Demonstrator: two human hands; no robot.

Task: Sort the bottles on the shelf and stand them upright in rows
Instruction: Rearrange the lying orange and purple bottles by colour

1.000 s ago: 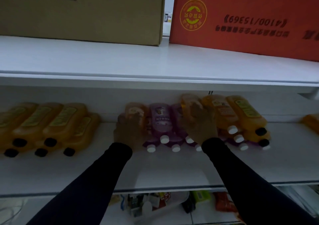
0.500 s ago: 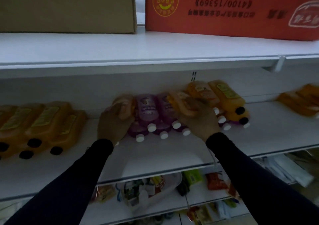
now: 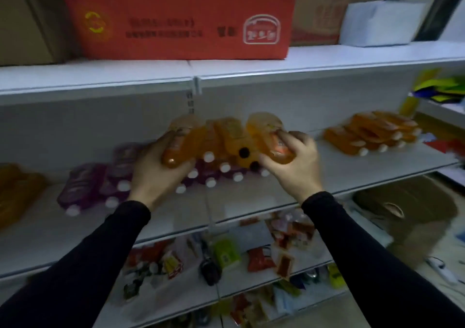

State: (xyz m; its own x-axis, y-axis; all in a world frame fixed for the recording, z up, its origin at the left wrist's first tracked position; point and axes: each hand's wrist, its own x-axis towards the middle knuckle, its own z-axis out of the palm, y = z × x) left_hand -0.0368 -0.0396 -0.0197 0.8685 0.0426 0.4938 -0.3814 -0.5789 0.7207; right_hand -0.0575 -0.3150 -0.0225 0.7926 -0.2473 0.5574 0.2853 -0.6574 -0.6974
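My left hand (image 3: 156,174) grips an orange bottle (image 3: 182,144), raised off the white shelf (image 3: 251,202). In my right hand (image 3: 294,166) is a second orange bottle (image 3: 269,136), also lifted. Between the two hands lie more orange bottles (image 3: 231,136) with black and white caps. Under and to the left of them lie several purple bottles (image 3: 85,184) with white caps, on their sides. Another group of orange bottles (image 3: 370,131) lies at the shelf's right end, and a blurred orange one (image 3: 17,194) at the far left.
A red carton (image 3: 176,18) and brown boxes (image 3: 25,20) stand on the shelf above. Snack packets (image 3: 226,254) fill the shelves below. A brown cardboard box (image 3: 407,207) sits low on the right. The shelf's front strip before the bottles is bare.
The view has swung right. Both hands, which lay on the pile, have each closed round an orange bottle and lifted it from the heap.
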